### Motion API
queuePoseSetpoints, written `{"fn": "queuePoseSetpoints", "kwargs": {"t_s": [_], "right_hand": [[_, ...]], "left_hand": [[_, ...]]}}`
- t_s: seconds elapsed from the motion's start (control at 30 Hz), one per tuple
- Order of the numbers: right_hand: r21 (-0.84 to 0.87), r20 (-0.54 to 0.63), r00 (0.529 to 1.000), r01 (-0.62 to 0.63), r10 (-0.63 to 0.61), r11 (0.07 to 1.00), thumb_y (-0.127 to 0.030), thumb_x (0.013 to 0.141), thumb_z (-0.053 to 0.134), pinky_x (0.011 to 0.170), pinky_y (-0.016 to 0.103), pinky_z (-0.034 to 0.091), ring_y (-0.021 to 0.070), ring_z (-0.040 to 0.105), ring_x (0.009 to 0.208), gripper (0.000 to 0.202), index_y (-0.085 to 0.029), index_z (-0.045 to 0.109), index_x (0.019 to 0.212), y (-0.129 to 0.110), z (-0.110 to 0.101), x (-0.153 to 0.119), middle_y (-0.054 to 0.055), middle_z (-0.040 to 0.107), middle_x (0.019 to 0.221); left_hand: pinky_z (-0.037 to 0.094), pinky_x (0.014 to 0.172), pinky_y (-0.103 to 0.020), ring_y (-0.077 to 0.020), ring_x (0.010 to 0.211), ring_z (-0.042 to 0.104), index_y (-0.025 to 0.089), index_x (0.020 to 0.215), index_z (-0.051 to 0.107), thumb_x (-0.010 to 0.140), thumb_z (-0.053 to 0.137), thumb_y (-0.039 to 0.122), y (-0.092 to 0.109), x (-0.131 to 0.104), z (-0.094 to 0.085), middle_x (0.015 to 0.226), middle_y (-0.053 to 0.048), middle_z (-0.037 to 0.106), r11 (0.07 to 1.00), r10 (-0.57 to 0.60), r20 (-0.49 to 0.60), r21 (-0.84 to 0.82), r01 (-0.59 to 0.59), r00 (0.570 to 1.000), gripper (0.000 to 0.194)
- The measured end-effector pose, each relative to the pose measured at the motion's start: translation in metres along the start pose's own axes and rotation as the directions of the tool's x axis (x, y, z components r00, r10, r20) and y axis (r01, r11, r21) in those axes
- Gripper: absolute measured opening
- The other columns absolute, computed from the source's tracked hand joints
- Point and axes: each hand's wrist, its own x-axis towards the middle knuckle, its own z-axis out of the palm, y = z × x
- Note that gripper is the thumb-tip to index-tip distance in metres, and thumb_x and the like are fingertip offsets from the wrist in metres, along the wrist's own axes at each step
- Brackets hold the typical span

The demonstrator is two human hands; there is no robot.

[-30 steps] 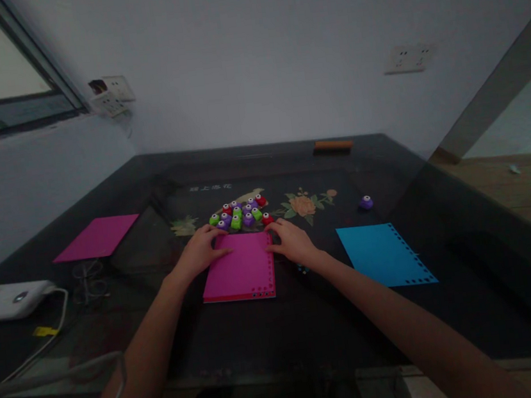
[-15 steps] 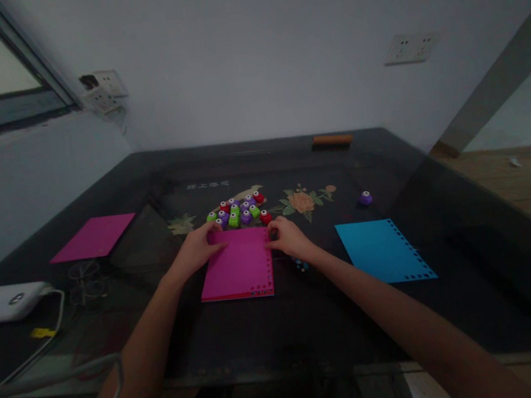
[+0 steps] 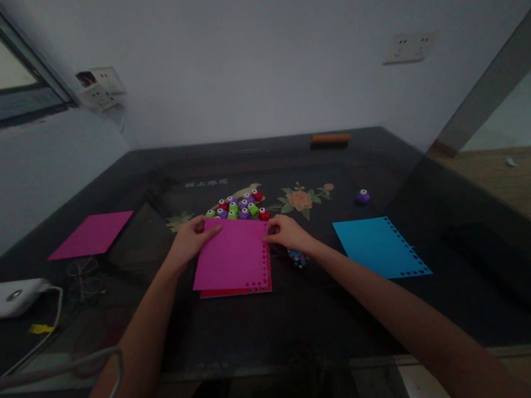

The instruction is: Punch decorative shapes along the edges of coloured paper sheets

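Note:
A pink sheet of paper (image 3: pixel 233 254) lies slightly turned over a red sheet (image 3: pixel 214 293), whose lower edge shows below it. Small holes run down the pink sheet's right edge and along its bottom right. My left hand (image 3: pixel 190 239) pinches its upper left edge, thumb on top. At the upper right edge, the fingers of my right hand (image 3: pixel 287 235) are closed on the same pink sheet. Several small one-eyed toys (image 3: pixel 242 207), green, purple and red, cluster just beyond the paper. Blue specks (image 3: pixel 298 258) show partly under my right wrist; I cannot make out what they are.
To the right lies a blue sheet (image 3: pixel 375 247) with punched edges, a purple one-eyed toy (image 3: pixel 362 196) behind it. Another pink sheet (image 3: pixel 93 234) is at left, near a white device (image 3: pixel 9 299) with a cable. An orange-brown roll (image 3: pixel 330 139) sits by the wall.
The top pink sheet has shifted up and left and turned a little, uncovering more red below. My left hand has moved slightly up and left with it.

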Motion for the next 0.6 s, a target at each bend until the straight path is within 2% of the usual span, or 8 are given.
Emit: {"fn": "queuePoseSetpoints", "kwargs": {"t_s": [0.1,0.17,0.3,0.37,0.43,0.53,0.6], "right_hand": [[0.113,0.063,0.998,-0.007,0.000,0.994,-0.020,0.077,0.067,0.061,0.024,0.042,0.0114,0.055,0.065,0.009,-0.013,0.062,0.074,-0.006,-0.005,-0.002,0.000,0.060,0.069],[0.266,0.098,0.995,-0.049,0.024,0.963,-0.018,0.077,0.067,0.064,0.025,0.045,0.0119,0.058,0.067,0.007,-0.013,0.063,0.078,-0.011,-0.007,-0.004,0.002,0.063,0.072],[0.567,0.233,0.971,-0.172,0.044,0.806,-0.022,0.072,0.072,0.072,0.029,0.048,0.0142,0.062,0.072,0.015,-0.015,0.065,0.083,-0.022,-0.007,-0.012,0.004,0.068,0.079],[0.608,0.299,0.954,-0.205,0.019,0.767,-0.025,0.068,0.075,0.072,0.030,0.048,0.0146,0.062,0.071,0.017,-0.015,0.067,0.079,-0.026,-0.005,-0.016,0.004,0.069,0.078],[0.598,0.309,0.951,-0.213,0.023,0.773,-0.025,0.066,0.075,0.068,0.029,0.048,0.0139,0.061,0.066,0.014,-0.015,0.067,0.072,-0.027,-0.003,-0.019,0.003,0.069,0.073],[0.568,0.243,0.967,-0.206,0.076,0.797,-0.023,0.068,0.074,0.063,0.027,0.047,0.0134,0.060,0.062,0.010,-0.015,0.069,0.070,-0.025,-0.004,-0.025,0.003,0.069,0.070],[0.574,0.195,0.975,-0.205,0.111,0.793,-0.025,0.067,0.074,0.064,0.028,0.048,0.0143,0.062,0.063,0.012,-0.015,0.070,0.073,-0.022,-0.008,-0.030,0.004,0.070,0.072]], "left_hand": [[0.046,0.049,-0.024,-0.0148,0.057,0.060,0.016,0.082,0.058,0.066,0.071,0.041,0.000,-0.002,-0.001,0.072,0.000,0.065,0.997,-0.006,-0.035,-0.082,0.003,0.999,0.032],[0.045,0.047,-0.022,-0.0133,0.054,0.059,0.017,0.082,0.058,0.065,0.073,0.041,-0.002,-0.001,-0.001,0.069,0.001,0.064,0.986,-0.009,-0.058,-0.167,-0.001,0.998,0.033],[0.047,0.049,-0.022,-0.0125,0.054,0.059,0.017,0.083,0.058,0.063,0.077,0.040,-0.009,0.002,0.001,0.070,0.002,0.064,0.934,0.020,-0.099,-0.353,-0.054,0.995,0.036],[0.048,0.051,-0.022,-0.0126,0.058,0.060,0.017,0.084,0.058,0.063,0.077,0.040,-0.010,0.003,0.004,0.074,0.001,0.065,0.915,0.046,-0.129,-0.392,-0.093,0.991,0.037],[0.048,0.051,-0.021,-0.0123,0.059,0.060,0.017,0.085,0.058,0.064,0.076,0.041,-0.010,0.002,0.007,0.075,0.001,0.065,0.909,0.067,-0.153,-0.398,-0.123,0.986,0.036],[0.049,0.052,-0.021,-0.0122,0.059,0.061,0.017,0.086,0.058,0.067,0.073,0.042,-0.007,-0.001,0.016,0.075,0.001,0.065,0.900,0.092,-0.155,-0.409,-0.148,0.984,0.034],[0.051,0.056,-0.024,-0.0136,0.061,0.063,0.017,0.093,0.059,0.070,0.071,0.043,-0.004,-0.006,0.024,0.079,-0.001,0.067,0.894,0.106,-0.119,-0.424,-0.147,0.987,0.036]]}}
